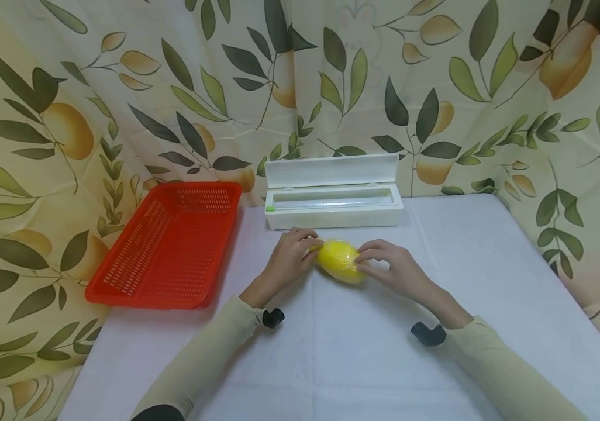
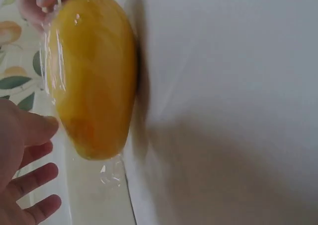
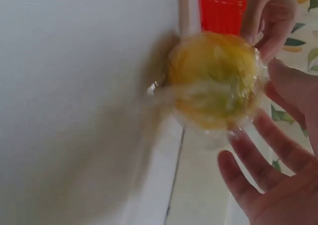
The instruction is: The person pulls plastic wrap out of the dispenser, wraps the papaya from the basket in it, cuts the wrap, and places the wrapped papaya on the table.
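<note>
A yellow mango (image 1: pixel 339 261) in clear, shiny plastic wrap (image 3: pixel 247 88) lies on the white-covered table between both hands. At its left end, the left hand (image 1: pixel 293 254) pinches the wrap with thumb and forefinger; its other fingers are spread beside the fruit in the left wrist view. From the other end the right hand (image 1: pixel 397 266) comes in, thumb and fingertips at the crinkled wrap. In the right wrist view, the right hand's lower fingers (image 3: pixel 246 158) reach out long under the film's edge. Loose film (image 2: pixel 110 174) sticks out past one end of the mango.
Behind the hands stands a long white plastic wrap dispenser (image 1: pixel 334 220), lid (image 1: pixel 331 171) raised, a roll inside and a small green piece at its left. A red slotted basket (image 1: pixel 97 289) sits at the left. Leaf-and-fruit printed cloth (image 1: pixel 331 88) hangs behind the table.
</note>
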`<state>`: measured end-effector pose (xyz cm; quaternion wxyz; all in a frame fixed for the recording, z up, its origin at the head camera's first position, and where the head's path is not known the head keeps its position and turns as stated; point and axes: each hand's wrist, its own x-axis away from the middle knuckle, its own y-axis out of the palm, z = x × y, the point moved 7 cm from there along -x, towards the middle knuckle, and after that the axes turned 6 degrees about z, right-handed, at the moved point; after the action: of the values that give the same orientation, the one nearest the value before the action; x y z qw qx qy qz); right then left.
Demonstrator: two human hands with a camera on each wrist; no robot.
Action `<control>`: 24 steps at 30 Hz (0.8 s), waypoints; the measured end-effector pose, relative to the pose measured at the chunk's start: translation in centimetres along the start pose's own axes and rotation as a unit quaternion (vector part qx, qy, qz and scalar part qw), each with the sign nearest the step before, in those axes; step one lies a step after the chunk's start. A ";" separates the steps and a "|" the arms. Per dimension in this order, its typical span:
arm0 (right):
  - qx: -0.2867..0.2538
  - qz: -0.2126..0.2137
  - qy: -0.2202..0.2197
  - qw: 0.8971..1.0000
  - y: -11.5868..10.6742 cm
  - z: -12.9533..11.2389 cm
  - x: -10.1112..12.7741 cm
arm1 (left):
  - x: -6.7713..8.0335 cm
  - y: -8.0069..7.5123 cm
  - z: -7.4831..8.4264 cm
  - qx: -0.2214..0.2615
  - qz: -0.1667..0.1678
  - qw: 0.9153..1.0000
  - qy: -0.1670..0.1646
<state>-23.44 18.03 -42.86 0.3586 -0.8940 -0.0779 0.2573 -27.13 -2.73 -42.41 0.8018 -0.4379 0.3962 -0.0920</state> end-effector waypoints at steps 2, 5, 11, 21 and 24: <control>0.001 -0.022 0.001 1.000 0.1 -0.4 0.1 | 0.4 -0.3 0.5 0.018 0.007 1.000 0.006; 0.002 -0.059 0.001 0.998 0.2 -0.9 0.3 | 1.4 -0.6 1.6 0.055 0.015 0.998 0.024; -0.011 -0.105 -0.020 0.994 0.3 -1.8 1.1 | 2.9 -0.3 3.4 0.124 -0.023 0.990 0.067; 0.050 -0.087 -0.087 0.991 1.3 -1.9 2.5 | 3.7 0.9 3.9 0.101 -0.081 0.986 0.104; 0.053 -0.063 -0.103 0.991 1.4 -1.8 2.5 | 3.4 1.3 4.2 0.090 -0.070 0.986 0.124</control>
<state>-20.44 16.78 -43.72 0.4116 -0.8357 -0.1569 0.3281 -22.11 -0.94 -44.03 0.7742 -0.3756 0.4509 -0.2373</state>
